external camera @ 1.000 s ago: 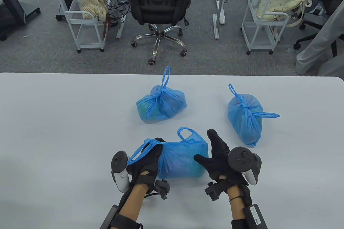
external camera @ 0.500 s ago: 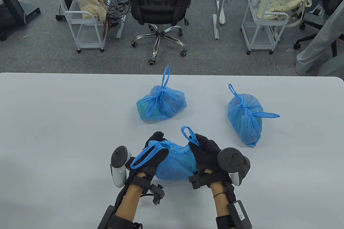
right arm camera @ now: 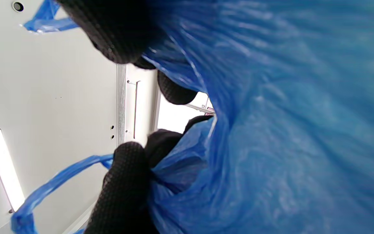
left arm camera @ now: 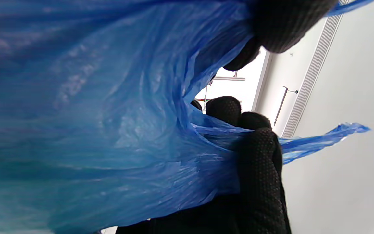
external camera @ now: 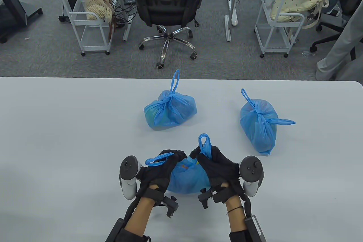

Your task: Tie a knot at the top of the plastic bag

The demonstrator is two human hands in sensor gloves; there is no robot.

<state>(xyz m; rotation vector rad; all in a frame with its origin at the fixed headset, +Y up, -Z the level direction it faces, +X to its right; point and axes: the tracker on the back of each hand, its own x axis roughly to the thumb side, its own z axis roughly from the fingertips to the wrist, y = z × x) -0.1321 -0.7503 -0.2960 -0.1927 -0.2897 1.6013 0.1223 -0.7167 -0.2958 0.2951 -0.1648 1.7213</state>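
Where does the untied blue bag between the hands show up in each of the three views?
Table view: the untied bag sits bottom centre, between the left hand and the right hand.
Left wrist view: it fills the left and centre.
Right wrist view: it fills the right side.
Shared landmark: the bag's handle loops, gripped by black gloved fingers.

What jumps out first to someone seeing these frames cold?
Two black-gloved hands at the near edge of the table: the left hand and right hand each grip a handle of the untied blue bag between them. Behind it lie two bags with knotted tops, the middle bag at table centre and the right bag further right. Beyond the table stands a black office chair.
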